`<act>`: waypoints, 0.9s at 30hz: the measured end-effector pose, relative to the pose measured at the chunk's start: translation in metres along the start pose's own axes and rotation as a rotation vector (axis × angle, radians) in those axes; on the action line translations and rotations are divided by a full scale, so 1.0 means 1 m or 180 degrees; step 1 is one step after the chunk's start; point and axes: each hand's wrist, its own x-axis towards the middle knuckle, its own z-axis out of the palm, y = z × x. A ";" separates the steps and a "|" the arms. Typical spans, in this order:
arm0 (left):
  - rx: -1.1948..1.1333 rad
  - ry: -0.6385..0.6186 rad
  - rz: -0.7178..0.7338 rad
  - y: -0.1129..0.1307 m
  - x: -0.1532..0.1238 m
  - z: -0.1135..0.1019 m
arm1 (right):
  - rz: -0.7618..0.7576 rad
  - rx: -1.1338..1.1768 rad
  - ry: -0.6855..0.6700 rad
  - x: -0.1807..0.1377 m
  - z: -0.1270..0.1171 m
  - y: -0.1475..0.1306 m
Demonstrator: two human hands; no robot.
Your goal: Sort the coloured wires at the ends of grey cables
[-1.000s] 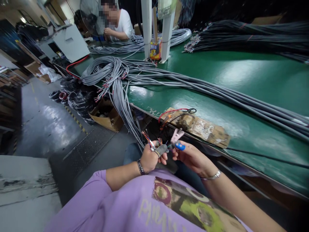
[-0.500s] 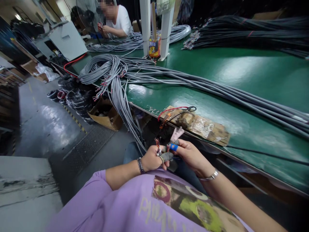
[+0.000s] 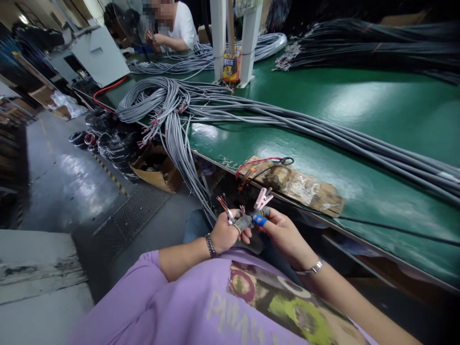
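"Wires, where are they?"

"In the left hand, above the lap at the bench's near edge, thin coloured ends fanned upward"

"How do the fingers stand?"

"Left ones are clamped on the wires, seemingly so the ends are free and steady. On the right hand, thumb and forefinger are pinched together; what lies between is too small to tell"

"And the pink clip?"

"Smooth, V-shaped, upright just beyond the right fingertips; I cannot tell what it grips. Grey cots and a blue wrap likely save the skin from rubbing"

"Further out?"

"A flat board, rough, brown and taped, sits along the near edge, perhaps as a rest. To its left, round grey cables droop over that edge, probably for easy reach; dark bundles lie far right"
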 end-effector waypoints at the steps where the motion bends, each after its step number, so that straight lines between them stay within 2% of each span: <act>1: 0.0062 -0.0106 -0.0041 0.002 -0.001 0.000 | -0.0013 -0.0033 -0.0015 0.001 0.001 -0.001; 5: 0.0188 -0.0362 -0.0111 0.007 -0.004 -0.001 | 0.0101 0.0027 -0.0025 0.003 0.002 -0.001; 12: -0.0070 0.0076 0.0068 -0.001 -0.002 -0.001 | 0.0244 0.0048 -0.0024 0.005 0.000 -0.002; 18: -0.0329 0.0305 0.0012 -0.005 0.001 0.000 | 0.0181 0.0178 -0.0010 0.003 -0.001 0.003; 24: -0.0598 0.0330 0.0067 0.006 -0.002 0.002 | 0.0445 0.1031 -0.0012 0.012 -0.007 -0.003; 27: -0.0652 0.0254 0.0103 0.011 -0.002 0.005 | 0.0430 0.0951 -0.0021 0.018 -0.009 -0.009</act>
